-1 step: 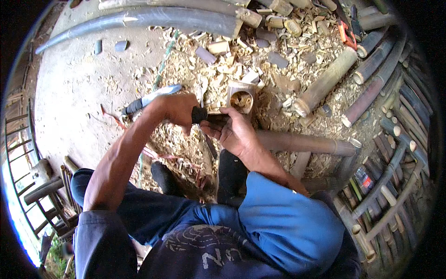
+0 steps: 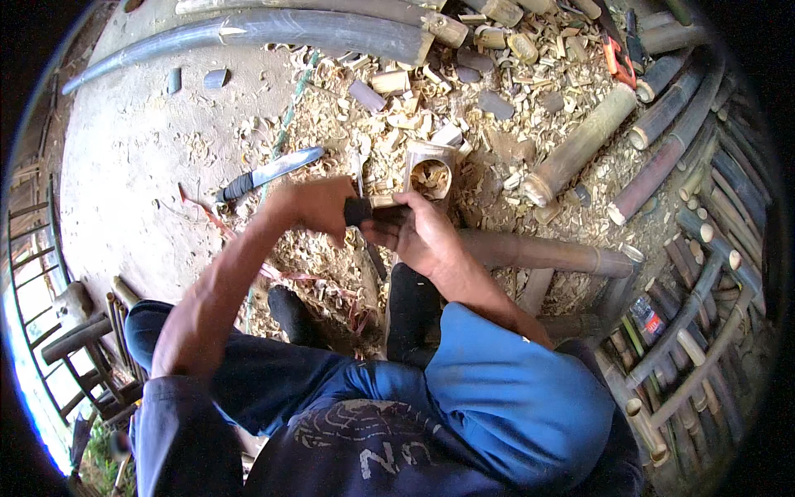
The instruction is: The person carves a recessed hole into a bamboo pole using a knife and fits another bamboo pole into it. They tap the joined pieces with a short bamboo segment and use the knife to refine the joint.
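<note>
My left hand (image 2: 319, 207) is closed, slightly blurred, with its knuckles against a short black object (image 2: 357, 210) whose kind I cannot make out. Just right of that object, my right hand (image 2: 424, 236) pinches a small pale piece of bamboo (image 2: 383, 201), thumb on top and fingers curled beneath. The piece meets the black object between my two hands. Just beyond the right hand stands a cut bamboo section (image 2: 431, 176), its open end showing shavings inside. A knife (image 2: 277, 167) with a black wrapped handle lies on the ground beyond my left wrist.
Shavings and offcuts (image 2: 389, 124) cover the ground ahead. Long bamboo poles (image 2: 323, 35) lie across the far side. To the right are a thick bamboo length (image 2: 580, 145), an orange-handled saw (image 2: 619, 62), stacked bamboo, and a plastic bottle (image 2: 648, 319). A bamboo bar (image 2: 546, 253) extends rightward near my right forearm.
My left hand and forearm have shifted slightly down and right, uncovering more of the knife's blade. The small piece shows a paler face. My right hand has barely moved.
</note>
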Demonstrator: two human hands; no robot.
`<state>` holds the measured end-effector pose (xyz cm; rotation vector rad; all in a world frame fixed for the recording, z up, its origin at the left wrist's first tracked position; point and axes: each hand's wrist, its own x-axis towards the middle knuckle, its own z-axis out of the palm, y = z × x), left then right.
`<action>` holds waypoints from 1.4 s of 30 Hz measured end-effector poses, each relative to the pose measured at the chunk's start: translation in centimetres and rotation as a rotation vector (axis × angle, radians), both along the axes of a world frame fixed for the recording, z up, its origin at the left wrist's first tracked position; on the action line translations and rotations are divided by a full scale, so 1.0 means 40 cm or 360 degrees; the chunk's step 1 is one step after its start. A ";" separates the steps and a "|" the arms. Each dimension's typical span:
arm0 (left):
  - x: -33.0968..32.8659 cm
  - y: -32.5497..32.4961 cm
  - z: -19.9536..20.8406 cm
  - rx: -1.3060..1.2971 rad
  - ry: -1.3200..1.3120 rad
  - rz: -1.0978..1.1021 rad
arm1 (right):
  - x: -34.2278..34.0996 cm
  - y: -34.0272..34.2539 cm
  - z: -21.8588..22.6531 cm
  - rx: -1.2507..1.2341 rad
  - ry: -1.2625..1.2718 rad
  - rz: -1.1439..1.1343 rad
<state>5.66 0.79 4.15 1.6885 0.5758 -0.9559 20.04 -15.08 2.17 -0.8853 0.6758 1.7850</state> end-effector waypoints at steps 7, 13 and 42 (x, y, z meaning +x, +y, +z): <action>0.029 -0.457 0.010 0.0294 0.0020 0.1236 | 0.148 -0.079 0.008 0.0022 -0.0912 0.1536; -0.072 -0.421 0.011 0.0159 -0.0246 0.1431 | 0.096 -0.058 0.053 0.0008 -0.1055 0.1303; 0.142 -0.022 0.216 0.1628 -0.0075 -0.0035 | 0.011 0.032 -0.072 0.0347 -0.0054 -0.0545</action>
